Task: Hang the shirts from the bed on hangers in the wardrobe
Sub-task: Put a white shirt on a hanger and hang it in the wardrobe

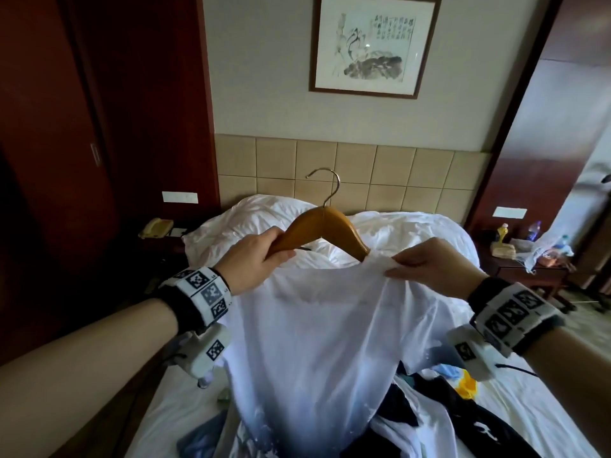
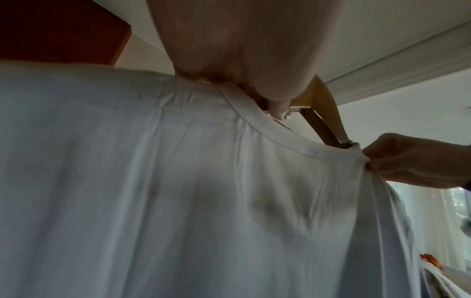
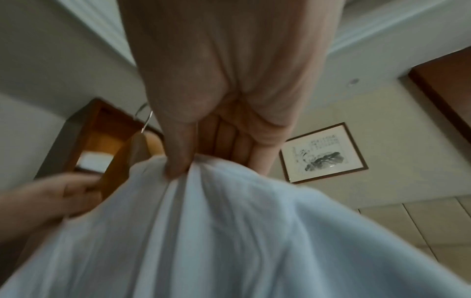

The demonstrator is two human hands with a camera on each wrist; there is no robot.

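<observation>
Holding up a white shirt (image 1: 310, 342) at centre frame, over the foot of the bed (image 1: 529, 421). Left hand (image 1: 254, 262) wrapped tight around the left arm of a wooden hanger (image 1: 327, 233), fingers curled under the wood, probably to steady it while the cloth is worked on. Right hand (image 1: 433, 266) pinching the shirt's shoulder fabric between thumb and fingers, just beside the hanger's right tip, apparently to draw the neckline over that end. From the left wrist view, collar rim (image 2: 257, 125) lying against the hanger's right arm, that tip tucked just inside the neck opening; left side of the shirt bunched under the left hand, so whether that shoulder is seated cannot be told. Judged as mid-step: shirt partly on, not yet squared, hook (image 1: 325, 183) free and pointing up.

Lower in the frame, under the hanging hem, a heap of other garments (image 1: 426, 414) on the bed, dark, white and blue pieces tangled together, with a yellow scrap at lower right; likely more shirts waiting. Beyond, rumpled white bedding (image 1: 413, 233) against a tiled headboard (image 1: 357, 166). Upper middle, a framed ink painting (image 1: 373, 44) on the wall. At left, dark red wooden panels (image 1: 109, 110), possibly the wardrobe, though no rail shows. At right, a nightstand (image 1: 529, 269) carrying bottles and small clutter.
</observation>
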